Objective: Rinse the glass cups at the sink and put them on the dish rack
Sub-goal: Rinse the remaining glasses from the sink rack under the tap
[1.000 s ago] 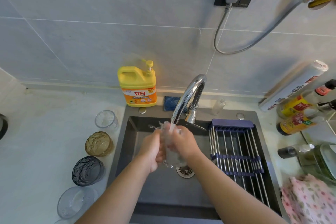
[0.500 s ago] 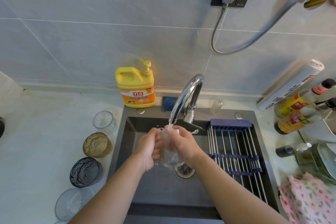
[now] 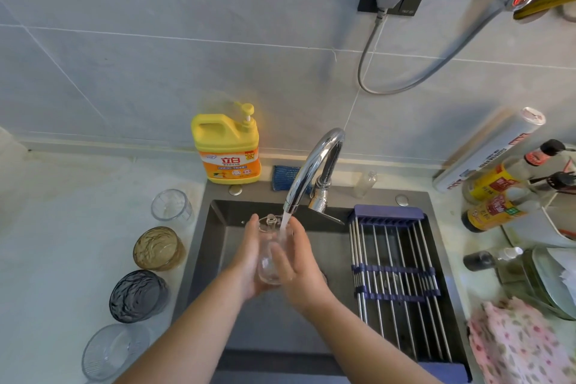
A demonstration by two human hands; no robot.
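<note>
A clear glass cup (image 3: 268,262) is held upright over the dark sink (image 3: 215,227) under the running tap (image 3: 311,165). My left hand (image 3: 249,262) grips its left side and my right hand (image 3: 296,268) wraps its right side; water streams into its mouth. A clear cup (image 3: 171,205), an amber cup (image 3: 159,248), a dark grey cup (image 3: 139,294) and a clear bowl-like glass (image 3: 113,351) stand in a row on the counter left of the sink. The steel roll-up dish rack (image 3: 396,277) lies over the sink's right half, bare.
A yellow detergent bottle (image 3: 229,150) and a blue sponge (image 3: 285,178) sit behind the sink. Sauce bottles (image 3: 495,196), a foil roll (image 3: 489,150), plates (image 3: 548,280) and a pink cloth (image 3: 520,343) crowd the right counter. A cable (image 3: 367,56) hangs from the wall socket.
The cup has turned more upright under the stream and both hands have shifted slightly around it. The view has drifted a little.
</note>
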